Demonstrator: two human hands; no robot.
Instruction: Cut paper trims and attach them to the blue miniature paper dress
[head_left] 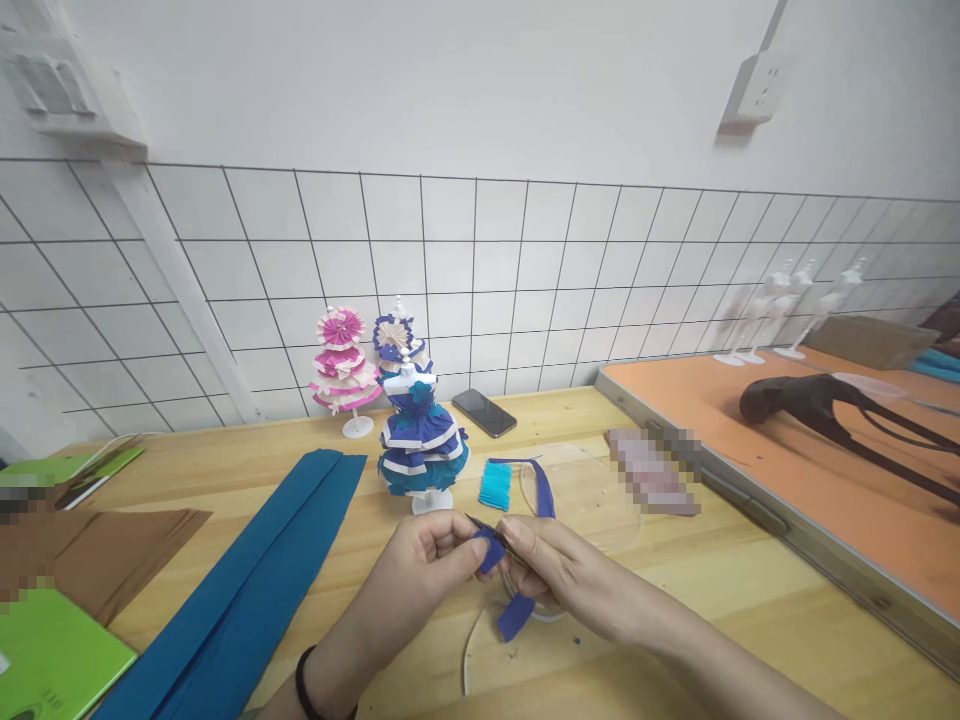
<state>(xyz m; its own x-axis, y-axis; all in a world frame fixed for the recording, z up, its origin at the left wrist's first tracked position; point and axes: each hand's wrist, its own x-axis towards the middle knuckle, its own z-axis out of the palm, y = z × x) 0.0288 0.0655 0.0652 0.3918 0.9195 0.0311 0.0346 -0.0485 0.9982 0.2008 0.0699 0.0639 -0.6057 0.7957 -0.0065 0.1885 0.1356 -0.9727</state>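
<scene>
My left hand [442, 555] pinches a small piece of purple-blue crepe paper [490, 556] between thumb and fingers. My right hand [544, 555] meets it from the right, closed on a slim dark tool [501, 538] whose pointed tip lies at the paper; it looks like small scissors, but the fingers hide most of it. Below my right hand hangs or lies another purple-blue paper strip [516, 617]. Just beyond the hands stands a small dress form [424, 440] in a tiered blue, teal and white paper dress. A pleated turquoise paper piece [495, 485] lies beside it.
Behind stand a pink-dressed form [345, 370] and another blue-dressed one [394, 332]. A phone [484, 412] lies near the wall. Folded teal paper [247, 590] spreads at left. Clear round discs [585, 490] lie at right, near an orange board [712, 420] with a raised metal edge.
</scene>
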